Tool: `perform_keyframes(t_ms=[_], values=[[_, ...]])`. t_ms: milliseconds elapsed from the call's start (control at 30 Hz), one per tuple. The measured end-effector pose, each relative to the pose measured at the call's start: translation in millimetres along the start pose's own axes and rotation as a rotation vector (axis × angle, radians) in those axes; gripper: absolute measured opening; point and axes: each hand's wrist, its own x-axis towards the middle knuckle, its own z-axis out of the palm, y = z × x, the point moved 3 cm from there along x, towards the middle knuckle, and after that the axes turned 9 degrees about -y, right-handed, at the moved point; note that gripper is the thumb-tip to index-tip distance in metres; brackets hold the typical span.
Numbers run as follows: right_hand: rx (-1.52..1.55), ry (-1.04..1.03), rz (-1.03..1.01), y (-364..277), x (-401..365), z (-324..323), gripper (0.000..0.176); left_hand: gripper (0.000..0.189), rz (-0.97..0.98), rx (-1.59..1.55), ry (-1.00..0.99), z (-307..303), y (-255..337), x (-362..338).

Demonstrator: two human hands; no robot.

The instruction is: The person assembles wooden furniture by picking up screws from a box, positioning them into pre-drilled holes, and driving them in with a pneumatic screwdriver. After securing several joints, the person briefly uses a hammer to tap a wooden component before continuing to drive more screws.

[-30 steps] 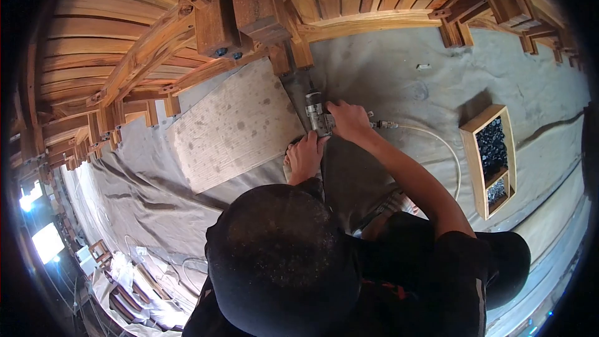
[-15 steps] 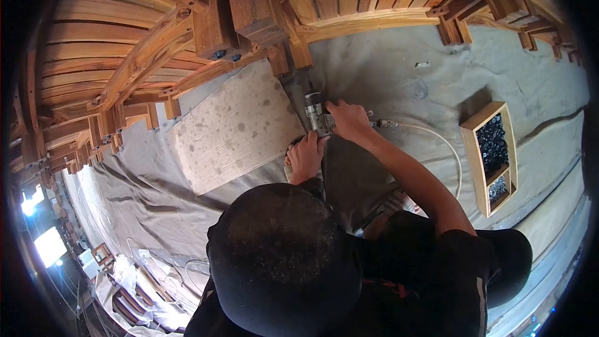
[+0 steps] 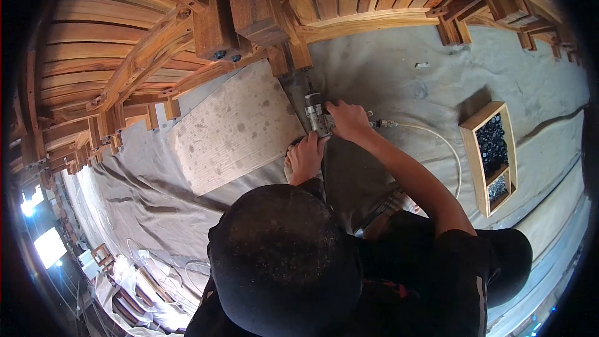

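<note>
- An air-driven power tool (image 3: 317, 112) lies low over a cloth-covered floor, its slim bit (image 3: 309, 81) pointing away from the worker and ending right by the foot of a wooden leg (image 3: 300, 55).
- The worker's right hand (image 3: 349, 120) has its fingers clamped on the tool's grip, the forearm reaching in from the right.
- The left hand (image 3: 306, 157) meets the tool's rear end with bent fingers; whether they grip or merely press is hard to tell from above.
- A pale hose (image 3: 440, 140) curves from a metal coupling beside the right hand.
- Left of the tool, a spotted board (image 3: 234, 128) lies on the grey cloth (image 3: 374, 62).
- To the right sits a two-part wooden tray (image 3: 474, 156), dark pieces (image 3: 491, 143) in the larger compartment, silvery ones (image 3: 497, 188) in the smaller.
- Slatted wooden furniture (image 3: 103, 37) lines the far side; a dark cap (image 3: 284, 256) fills the foreground.
</note>
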Motion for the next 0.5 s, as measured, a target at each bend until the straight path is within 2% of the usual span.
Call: perform_keyframes(t_ms=[500], values=[[-0.032,-0.013,-0.015,1.8,2.6,-1.9,0.060,0.034,0.025,0.025,0.026,1.6,-1.8,3.1]])
